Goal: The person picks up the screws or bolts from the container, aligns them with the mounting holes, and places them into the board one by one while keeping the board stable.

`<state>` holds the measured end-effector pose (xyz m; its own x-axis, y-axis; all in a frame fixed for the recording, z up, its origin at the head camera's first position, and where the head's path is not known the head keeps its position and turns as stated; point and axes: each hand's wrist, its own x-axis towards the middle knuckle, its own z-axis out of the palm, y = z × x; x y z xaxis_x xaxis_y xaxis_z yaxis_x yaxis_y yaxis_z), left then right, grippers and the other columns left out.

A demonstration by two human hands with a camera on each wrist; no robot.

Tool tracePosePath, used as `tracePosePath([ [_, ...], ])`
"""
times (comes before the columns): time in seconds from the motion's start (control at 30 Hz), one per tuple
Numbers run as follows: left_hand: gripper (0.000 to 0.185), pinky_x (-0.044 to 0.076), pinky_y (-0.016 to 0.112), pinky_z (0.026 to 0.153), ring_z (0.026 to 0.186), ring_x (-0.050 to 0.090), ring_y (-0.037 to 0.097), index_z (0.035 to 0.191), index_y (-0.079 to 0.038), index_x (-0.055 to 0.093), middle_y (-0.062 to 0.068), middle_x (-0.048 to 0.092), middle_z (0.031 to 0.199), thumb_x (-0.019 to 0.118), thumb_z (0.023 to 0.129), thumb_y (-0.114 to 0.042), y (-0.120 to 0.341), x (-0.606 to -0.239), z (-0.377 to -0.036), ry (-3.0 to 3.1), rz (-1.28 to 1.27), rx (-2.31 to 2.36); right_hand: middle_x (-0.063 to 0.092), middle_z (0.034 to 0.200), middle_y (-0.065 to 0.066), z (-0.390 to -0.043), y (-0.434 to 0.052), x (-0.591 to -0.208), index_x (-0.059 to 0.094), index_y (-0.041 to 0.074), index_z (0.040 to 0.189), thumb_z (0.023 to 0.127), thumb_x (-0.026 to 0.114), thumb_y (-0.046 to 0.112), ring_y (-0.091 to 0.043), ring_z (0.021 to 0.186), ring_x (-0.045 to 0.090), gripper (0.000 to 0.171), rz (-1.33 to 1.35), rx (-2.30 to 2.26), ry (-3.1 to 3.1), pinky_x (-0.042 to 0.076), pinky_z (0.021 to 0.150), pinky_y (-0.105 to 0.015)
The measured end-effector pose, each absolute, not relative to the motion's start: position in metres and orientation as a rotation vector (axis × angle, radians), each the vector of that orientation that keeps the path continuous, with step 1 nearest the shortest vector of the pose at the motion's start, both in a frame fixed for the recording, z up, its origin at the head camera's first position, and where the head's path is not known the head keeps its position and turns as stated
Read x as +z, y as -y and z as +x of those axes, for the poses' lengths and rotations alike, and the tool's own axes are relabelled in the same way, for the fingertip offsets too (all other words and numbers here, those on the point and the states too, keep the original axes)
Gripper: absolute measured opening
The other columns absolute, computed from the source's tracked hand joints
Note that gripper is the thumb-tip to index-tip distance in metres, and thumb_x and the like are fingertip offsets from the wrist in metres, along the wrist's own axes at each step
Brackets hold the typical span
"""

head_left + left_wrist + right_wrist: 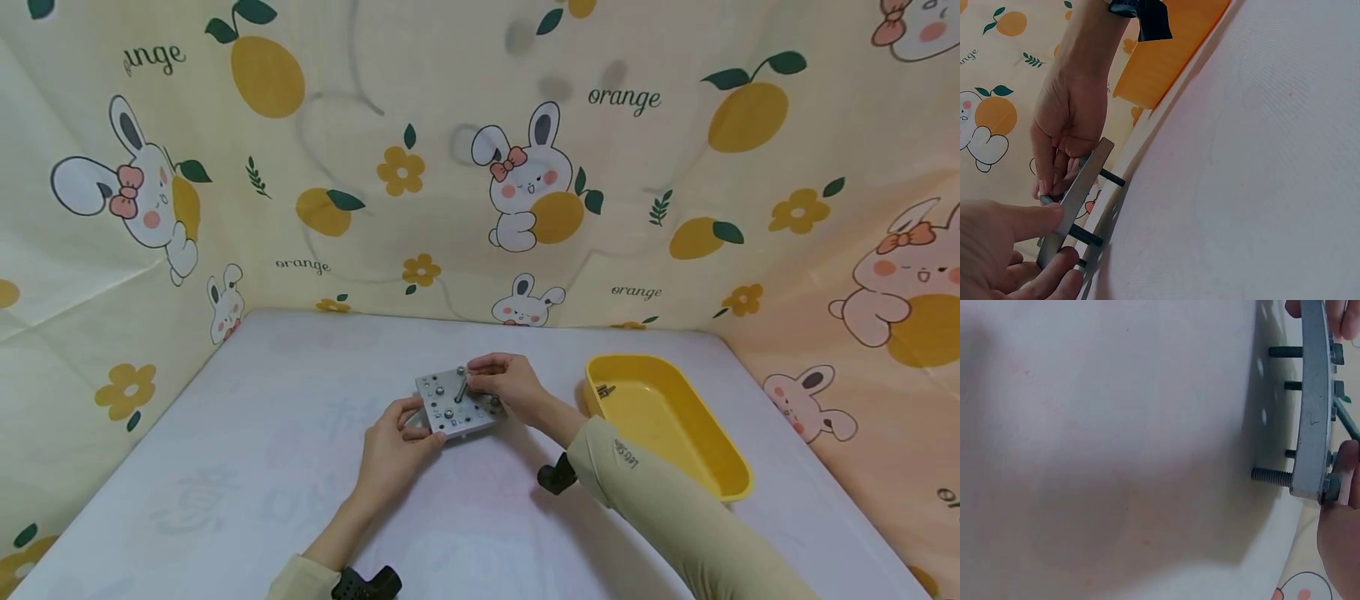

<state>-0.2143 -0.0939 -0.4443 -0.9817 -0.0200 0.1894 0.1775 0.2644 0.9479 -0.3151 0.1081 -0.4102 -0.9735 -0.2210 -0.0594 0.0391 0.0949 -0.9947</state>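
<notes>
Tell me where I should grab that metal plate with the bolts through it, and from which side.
Take the metal plate by its bare side edges, from the near left, where the left hand holds it now. Bolts poke out underneath and bolt heads stud the top, so the thin edges are probably the only free surface.

This looks like a makeshift recording booth, not a workshop or kitchen. A cartoon cloth (480, 167) printed with rabbits, oranges and the word "orange" hangs creased on three sides, closing in a pale surface (247, 467). On that surface are only a yellow tray (720, 467) and a small metal plate (456, 406) set with bolts. Black camera mounts (557, 477) sit on both wrists.
</notes>
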Motion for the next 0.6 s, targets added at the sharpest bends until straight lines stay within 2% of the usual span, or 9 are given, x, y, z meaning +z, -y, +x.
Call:
tracePosePath([
  [0.17, 0.062, 0.056, 0.031, 0.075, 0.09, 0.069, 0.021, 0.134, -0.003, 0.053, 0.014, 0.059, 0.133, 0.082, 0.08, -0.007, 0.094, -0.443, -0.214, 2.37, -0.153, -1.791, 0.071, 0.105, -0.015, -0.313, -0.11, -0.405, 0.069, -0.003, 0.111, 0.084, 0.075, -0.003, -0.019, 0.093, 0.067, 0.028, -0.299, -1.879, -2.249, 0.052, 0.085, -0.031],
  [0.4, 0.062, 0.056, 0.03, 0.074, 0.091, 0.07, 0.022, 0.134, -0.001, 0.052, 0.017, 0.057, 0.134, 0.082, 0.08, -0.006, 0.094, -0.443, -0.214, 2.359, -0.172, -1.8, 0.072, 0.092, -0.002, -0.31, -0.106, -0.403, 0.075, 0.007, 0.102, 0.083, 0.079, 0.003, -0.017, 0.088, 0.065, 0.02, -0.504, -1.551, -2.459, 0.049, 0.082, -0.031],
  [0.6, 0.062, 0.056, 0.031, 0.074, 0.091, 0.069, 0.022, 0.135, -0.001, 0.052, 0.017, 0.058, 0.134, 0.081, 0.08, -0.006, 0.093, -0.444, -0.213, 2.358, -0.167, -1.801, 0.072, 0.093, -0.004, -0.306, -0.109, -0.395, 0.074, 0.003, 0.104, 0.082, 0.078, 0.001, -0.016, 0.087, 0.066, 0.022, -0.517, -1.528, -2.501, 0.051, 0.082, -0.032],
])
